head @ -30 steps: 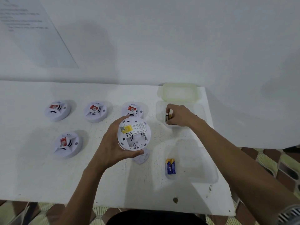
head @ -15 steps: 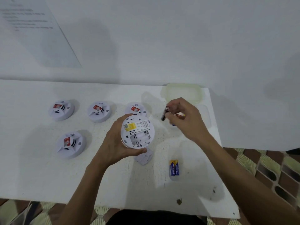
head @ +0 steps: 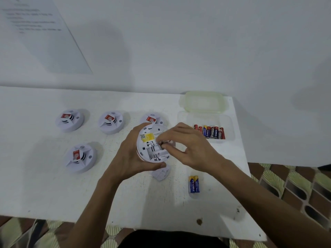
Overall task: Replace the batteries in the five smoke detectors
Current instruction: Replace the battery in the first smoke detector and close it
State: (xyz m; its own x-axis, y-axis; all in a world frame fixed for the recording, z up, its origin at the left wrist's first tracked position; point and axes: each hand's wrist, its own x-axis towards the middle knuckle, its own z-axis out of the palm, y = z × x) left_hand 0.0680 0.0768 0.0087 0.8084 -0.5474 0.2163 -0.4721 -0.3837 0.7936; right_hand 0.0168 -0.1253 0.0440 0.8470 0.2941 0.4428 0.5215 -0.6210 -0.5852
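Readable markings:
- Blue-and-yellow batteries (head: 194, 184) on the table: "PKCELL".
- Batteries in the clear box (head: 210, 132): "EVEREADY" on the black-and-red ones.
- Sheet on the wall (head: 35, 33): lines of print, too blurred to read.
- Yellow sticker (head: 148, 137) on the held detector: illegible.

Head camera looks steeply down, seemingly close, over the table (head: 35, 185).

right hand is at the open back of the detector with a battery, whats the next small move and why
Probably press the battery down until it seats in the open bay. The right hand pinches it at the bay's upper edge, and the left hand holds the smoke detector back-side up. The slot below looks empty, so a second battery from the clear box would likely follow.
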